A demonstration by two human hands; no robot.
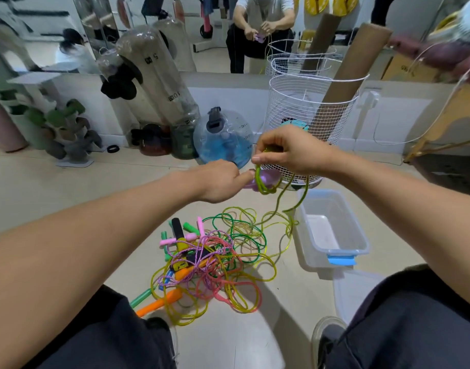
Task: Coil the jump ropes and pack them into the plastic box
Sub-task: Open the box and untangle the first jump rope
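My left hand (pixel 223 181) grips purple handles (pixel 265 179); my right hand (pixel 287 153) pinches green rope (pixel 264 186) loops. The box (pixel 335 235) holds nothing; the tangled pile (pixel 215 259) remains.

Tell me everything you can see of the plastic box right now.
The plastic box is a clear, rectangular tub with a blue latch at its near end. It sits upright and open on the floor, right of the jump-rope pile, before the white wire basket. No rope lies inside it. A yellow-green rope hanging from the right hand drops beside its left wall; contact is unclear.
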